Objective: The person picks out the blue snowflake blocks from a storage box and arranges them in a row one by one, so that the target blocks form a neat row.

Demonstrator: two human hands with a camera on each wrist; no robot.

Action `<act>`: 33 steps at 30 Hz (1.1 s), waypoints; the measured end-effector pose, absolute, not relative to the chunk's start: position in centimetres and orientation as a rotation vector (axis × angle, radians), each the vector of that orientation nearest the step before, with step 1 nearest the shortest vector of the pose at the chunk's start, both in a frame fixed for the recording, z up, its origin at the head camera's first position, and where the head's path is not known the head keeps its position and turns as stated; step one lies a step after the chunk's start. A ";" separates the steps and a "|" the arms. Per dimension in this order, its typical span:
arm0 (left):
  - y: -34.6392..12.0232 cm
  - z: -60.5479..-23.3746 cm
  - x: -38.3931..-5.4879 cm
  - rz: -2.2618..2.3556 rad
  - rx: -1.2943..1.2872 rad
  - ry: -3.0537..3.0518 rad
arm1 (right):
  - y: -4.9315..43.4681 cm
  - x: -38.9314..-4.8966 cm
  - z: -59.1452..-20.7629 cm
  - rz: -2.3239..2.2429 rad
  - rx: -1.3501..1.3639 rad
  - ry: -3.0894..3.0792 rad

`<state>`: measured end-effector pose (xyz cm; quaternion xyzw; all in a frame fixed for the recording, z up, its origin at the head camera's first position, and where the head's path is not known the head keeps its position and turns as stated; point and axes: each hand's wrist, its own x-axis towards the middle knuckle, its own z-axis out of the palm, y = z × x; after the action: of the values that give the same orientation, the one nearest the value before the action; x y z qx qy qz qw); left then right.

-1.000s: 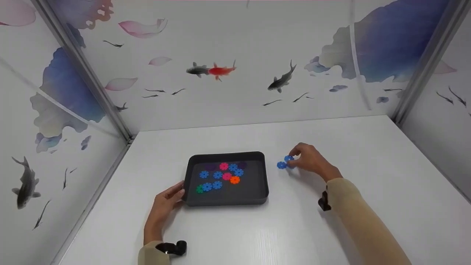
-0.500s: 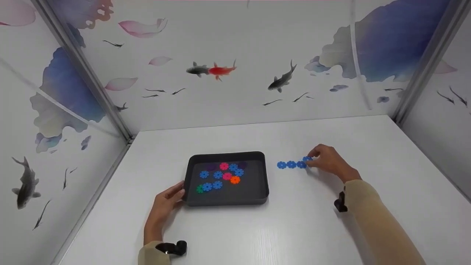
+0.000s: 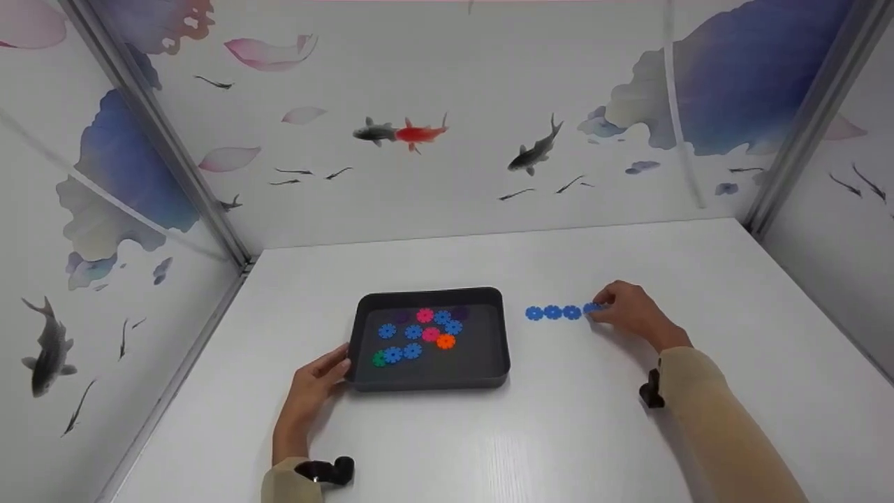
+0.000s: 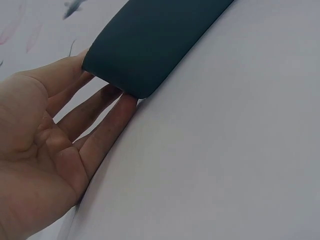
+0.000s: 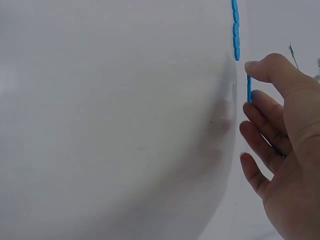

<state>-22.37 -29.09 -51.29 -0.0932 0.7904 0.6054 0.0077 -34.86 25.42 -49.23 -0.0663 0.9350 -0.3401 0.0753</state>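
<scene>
In the head view, my right hand (image 3: 634, 314) pinches a blue notched plastic disc (image 3: 591, 308) between thumb and fingers. Three more blue discs (image 3: 553, 312) lie in a straight row on the white table just left of it. The right wrist view shows the pinched disc (image 5: 249, 89) edge-on, with a small gap to the end of the row (image 5: 236, 40). My left hand (image 3: 312, 391) grips the left side of a dark grey tray (image 3: 429, 383). From the left wrist, thumb and fingers meet the tray's outer side (image 4: 135, 50); some fingertips are hidden.
Inside the tray lie several loose discs: blue, two pink (image 3: 425, 316), an orange one (image 3: 445, 341), a green one (image 3: 379, 358) and dark purple ones (image 3: 460, 314). The white table (image 3: 447, 447) ends at printed wall panels (image 3: 454, 188) behind and at the sides.
My right hand has moved right along the row, setting discs down, and now holds another blue disc at the row's right end. The left hand and tray have stayed still.
</scene>
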 end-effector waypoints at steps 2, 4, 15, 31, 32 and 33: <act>-29.1 -51.3 -22.3 1.891 -0.288 2.473 | 25.3 -34.9 -49.3 -1.011 -0.207 2.812; -29.1 -51.4 -22.3 1.898 -0.283 2.470 | 25.3 -34.9 -49.3 -1.006 -0.208 2.814; -29.2 -51.5 -22.6 1.917 -0.302 2.446 | 25.3 -35.0 -49.1 -0.950 -0.225 2.786; -28.5 -50.5 -23.1 1.911 -0.393 2.482 | 20.4 -34.9 -46.6 -1.080 -0.461 2.892; -28.5 -50.5 -23.0 1.908 -0.392 2.486 | 19.8 -34.8 -46.4 -1.092 -0.484 2.892; -28.5 -50.5 -23.0 1.909 -0.398 2.485 | 19.2 -34.8 -46.2 -1.104 -0.509 2.892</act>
<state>-23.02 -28.48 -50.51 -0.1260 0.7867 0.6042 -0.0085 -34.76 19.23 -46.22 -0.1621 0.9218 -0.3520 0.0021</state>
